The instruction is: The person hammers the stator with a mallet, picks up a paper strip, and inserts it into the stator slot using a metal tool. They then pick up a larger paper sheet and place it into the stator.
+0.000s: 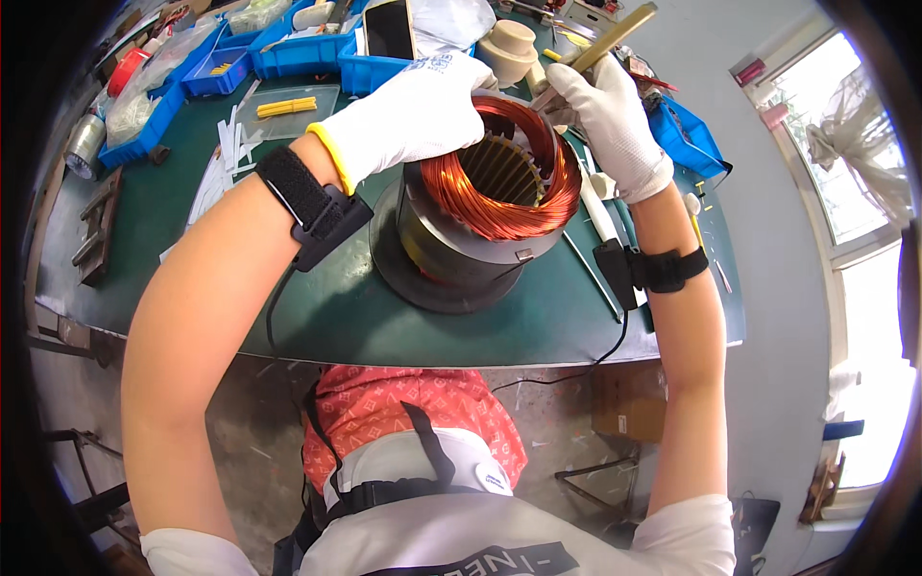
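Observation:
A motor stator stands upright on the bench on a round dark base. Its copper winding forms a thick ring round the top, and slots with yellowish strips line the bore. My left hand, in a white glove with a yellow cuff, lies closed against the winding's far left side; its fingertips are partly hidden. At the far right of the ring, my right hand, also gloved, is closed round a wooden-handled tool. The tool's lower end lies close to the winding, and its exact shape is unclear.
Blue bins line the back. A bundle of yellow sticks and white paper strips lie left. A metal fixture is at the left edge, a blue tray at the right. A thin rod lies beside the stator.

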